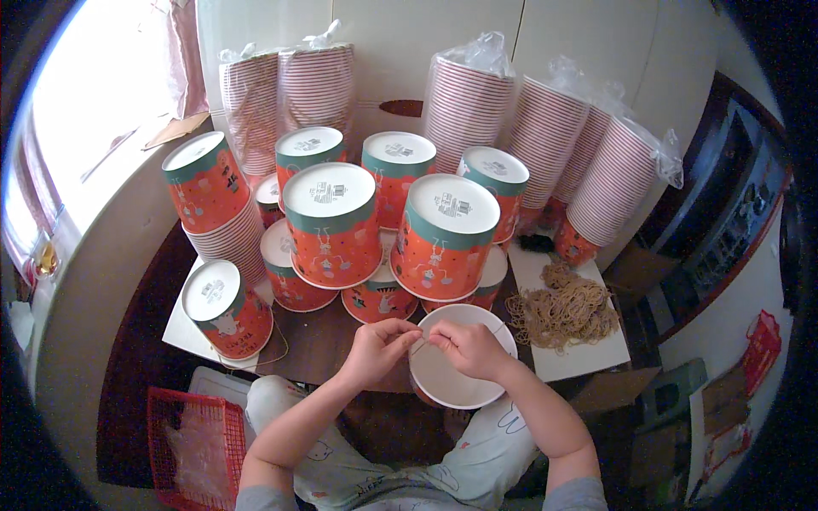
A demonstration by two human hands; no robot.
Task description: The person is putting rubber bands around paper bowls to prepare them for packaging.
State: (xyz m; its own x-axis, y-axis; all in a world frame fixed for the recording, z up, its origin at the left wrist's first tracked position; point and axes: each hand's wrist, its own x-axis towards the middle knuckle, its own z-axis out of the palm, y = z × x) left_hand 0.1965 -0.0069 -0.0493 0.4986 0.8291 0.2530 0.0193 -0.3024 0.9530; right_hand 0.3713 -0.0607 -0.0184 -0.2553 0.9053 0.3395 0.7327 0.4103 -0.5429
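My left hand point(382, 351) and my right hand point(469, 347) meet fingertip to fingertip, both pinching what looks like a thin tan cord point(502, 326). A short end of it sticks out past my right hand. Directly below is a paper bucket point(453, 385), mouth up and white inside, tilted against the table edge by my right thigh. My right hand hovers over its opening; my left is just left of its rim. Whether the cord is attached to the bucket cannot be made out.
Upside-down orange-and-green paper buckets point(328, 226) are stacked on the table. Tall bagged stacks of nested buckets point(469, 106) stand behind. A tangle of tan cords point(567, 311) lies on a white board point(588, 362) at right. A red plastic basket point(196, 451) sits lower left.
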